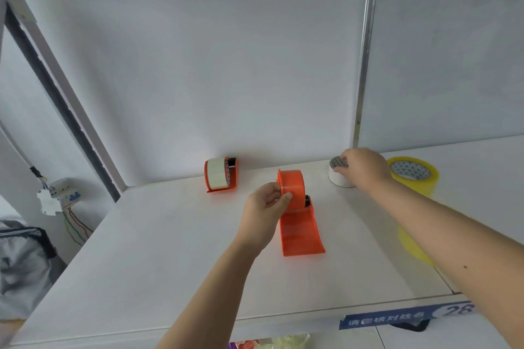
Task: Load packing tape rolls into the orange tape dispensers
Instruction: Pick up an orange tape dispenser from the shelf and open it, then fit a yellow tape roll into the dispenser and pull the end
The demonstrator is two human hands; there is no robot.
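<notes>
Left hand [265, 202] is gripping the empty orange dispenser [297, 215]; right hand [364, 167], beyond it, is grasping the white tape roll [338, 178]. Two dispensers, one loaded [221, 176]; two yellow rolls [415, 176].

- The right hand [364, 168] covers the near side of the white tape roll [338, 176]; whether the fingers grip it or only rest on it cannot be told.
- The right forearm hides most of a second yellow roll [411, 246] lying near the table's [170, 249] right edge.
- The left hand [266, 208] covers the left flank of the empty orange dispenser [297, 221], so the hub there is unseen.
- On the blue label [397, 317] at the table's front edge the print is blurred; the arm cuts off its right end.
- Items under the table [272, 343] are cut by the bottom edge.
- A grey bag [22, 263] is cut by the left edge.
</notes>
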